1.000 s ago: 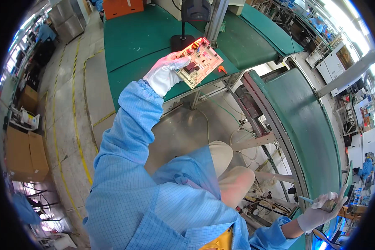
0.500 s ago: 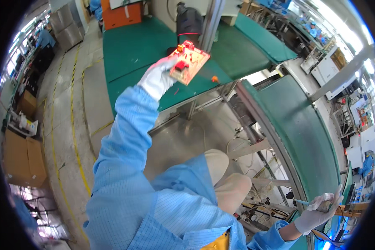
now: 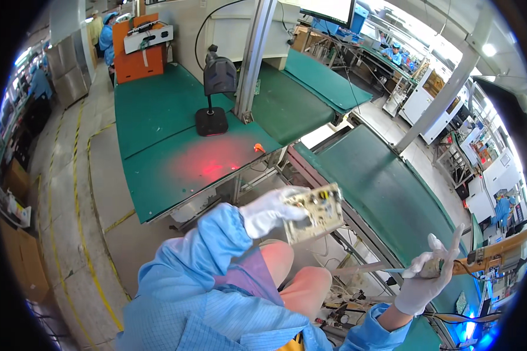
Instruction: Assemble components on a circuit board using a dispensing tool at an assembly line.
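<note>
My left hand (image 3: 269, 212), in a white glove, grips a beige circuit board (image 3: 317, 217) by its left edge. Held tilted in the air, the board is near the gap between the green table and the belt conveyor. Small components stand on its upper face. At the lower right my right hand (image 3: 423, 288), also gloved, has its thumb and some fingers bent around a thin pale-blue stick (image 3: 394, 270), with one finger stretched up. Something greyish shows in that palm; its kind cannot be made out. A black barcode scanner (image 3: 219, 75) on a stand casts red light onto the table.
The green-topped table (image 3: 152, 181) carries a small orange piece (image 3: 259, 148) near its edge. A green belt conveyor (image 3: 380, 181) with a metal rail runs along the right. A metal post (image 3: 255, 58) rises behind the scanner. An orange box (image 3: 137, 55) stands at the back left.
My left hand has drawn the circuit board from under the scanner, toward me and to the right; the red light now falls on the tabletop. The right hand still holds the stick.
</note>
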Tool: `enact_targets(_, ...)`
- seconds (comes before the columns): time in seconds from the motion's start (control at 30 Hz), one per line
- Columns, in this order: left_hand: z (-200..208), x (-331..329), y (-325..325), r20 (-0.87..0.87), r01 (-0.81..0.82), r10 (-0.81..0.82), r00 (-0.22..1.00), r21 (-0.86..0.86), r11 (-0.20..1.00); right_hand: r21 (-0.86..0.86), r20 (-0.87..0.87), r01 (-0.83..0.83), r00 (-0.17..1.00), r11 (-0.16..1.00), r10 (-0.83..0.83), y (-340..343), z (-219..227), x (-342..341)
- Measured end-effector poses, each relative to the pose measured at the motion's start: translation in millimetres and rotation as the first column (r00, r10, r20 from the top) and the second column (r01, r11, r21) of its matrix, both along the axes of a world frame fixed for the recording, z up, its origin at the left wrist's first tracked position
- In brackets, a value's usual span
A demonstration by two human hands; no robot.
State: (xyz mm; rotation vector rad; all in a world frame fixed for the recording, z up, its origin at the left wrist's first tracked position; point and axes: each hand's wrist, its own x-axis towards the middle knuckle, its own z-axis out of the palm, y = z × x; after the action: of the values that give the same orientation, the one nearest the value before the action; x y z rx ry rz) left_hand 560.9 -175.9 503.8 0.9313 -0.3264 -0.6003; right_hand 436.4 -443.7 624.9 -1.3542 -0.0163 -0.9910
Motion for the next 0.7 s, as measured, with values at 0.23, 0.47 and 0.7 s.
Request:
enact_targets(0.23,-4,-19,-54,0.069,0.176,-0.171,0.983,-0.065,0.982,-0.057,0.070,-0.121,0.990,0.991,0.125,-8,-10,8)
enact_targets(0.47,-8,-40,-76,0.013,0.284,-0.284,0.959,-0.077,0.956,0.041,0.071,-0.176,0.982,0.984,0.173,1,-10,3)
enact_targets(0.7,5,-56,-86,-0.095,0.276,-0.287,0.953,-0.117,0.954,0.175,0.036,-0.031,0.999,0.984,0.025,16,-2,8)
